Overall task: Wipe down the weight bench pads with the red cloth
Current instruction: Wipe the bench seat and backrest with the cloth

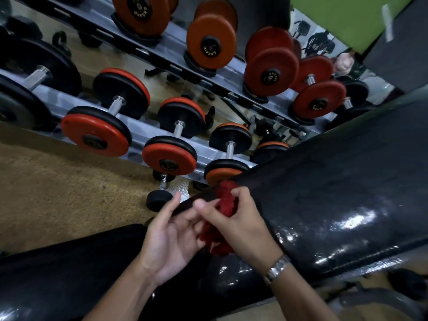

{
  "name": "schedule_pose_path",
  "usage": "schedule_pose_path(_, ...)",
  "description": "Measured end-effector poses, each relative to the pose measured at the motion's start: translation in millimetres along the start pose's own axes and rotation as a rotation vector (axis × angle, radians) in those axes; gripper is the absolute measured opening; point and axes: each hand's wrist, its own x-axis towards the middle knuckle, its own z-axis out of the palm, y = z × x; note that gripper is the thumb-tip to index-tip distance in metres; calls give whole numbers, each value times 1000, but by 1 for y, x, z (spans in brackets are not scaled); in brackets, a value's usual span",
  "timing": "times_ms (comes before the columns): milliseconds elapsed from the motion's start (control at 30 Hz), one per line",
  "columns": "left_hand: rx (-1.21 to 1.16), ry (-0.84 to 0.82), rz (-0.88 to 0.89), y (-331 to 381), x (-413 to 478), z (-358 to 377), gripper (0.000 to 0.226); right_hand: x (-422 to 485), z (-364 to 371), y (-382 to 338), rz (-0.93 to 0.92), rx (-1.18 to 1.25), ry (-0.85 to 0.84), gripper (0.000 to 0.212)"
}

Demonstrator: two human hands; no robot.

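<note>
1. While the crumpled red cloth (224, 201) was held over the place where the two bench pads meet, no wiping stroke was being made. I could not tell whether the cloth touched either pad.
2. The right hand (242, 224), which wore a silver metal wristwatch (276, 268), gripped the cloth with curled fingers. The left hand (170, 238) lay palm up beside it, fingers loosely stretched, only touching the lower part of the cloth.
3. I judged this to be a step of bunching or re-gripping the cloth, not wiping. The long glossy black vinyl back pad (335, 193) showed bright reflections, but whether it was already wiped I could not say. The black vinyl seat pad (69, 274) looked the same, so most of the work possibly remained.
4. The back pad's length towards the right was open for long strokes.
5. Its far end came close to the grey steel rack of red and black dumbbells (143, 133), so I judged that strokes there had less room.
6. One small black dumbbell (159, 198) lay on the brown carpet floor (58, 193), near the pad edge and just beyond the left hand.
</note>
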Motion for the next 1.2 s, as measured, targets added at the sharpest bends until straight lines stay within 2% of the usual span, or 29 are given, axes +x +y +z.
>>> schedule_pose_path(67,-9,-56,-48,-3,3,-5,85,0,-5,3,-49,-14,54,56)
schedule_pose_path(167,-127,-180,-74,-10,3,-2,88,-8,-25,0,-90,80,93,25)
schedule_pose_path(233,-53,-127,-37,-15,11,2,77,-15,-47,-6,-114,144,124,17)
schedule_pose_path(267,105,-69,16,-17,14,4,72,-19,-60,-9,-146,123,166,17)
schedule_pose_path(333,613,55,140,-25,15,10,67,-28,-92,-11,-267,-150,299,19)
schedule_pose_path(400,1302,15,415,-47,14,0,63,-41,-125,-12,-413,-556,412,22)
schedule_pose_path(433,1571,-8,555,-61,15,-4,64,-47,-139,-11,-464,-735,458,26)
schedule_pose_path(500,1809,-93,625,-88,15,-5,71,-59,-161,-7,-503,-995,510,37)
schedule_pose_path(600,1887,-82,586,-112,25,0,85,-75,-183,6,-467,-1260,414,48)
schedule_pose_path(700,1998,11,602,-123,29,0,64,-87,-203,23,-463,-1404,292,59)
schedule_pose_path(800,2046,65,538,-125,29,2,65,-85,-231,21,-458,-1423,401,60)
schedule_pose_path(867,2059,94,566,-127,29,3,65,-73,-245,11,-410,-1408,523,58)
schedule_pose_path(933,2051,110,580,-128,29,4,64,-61,-245,5,-379,-1387,569,58)
schedule_pose_path(1133,2072,120,513,-131,29,-2,68,-74,-232,36,-575,-1368,357,61)
schedule_pose_path(1200,2090,116,511,-131,30,-2,68,-83,-253,41,-612,-1373,407,59)
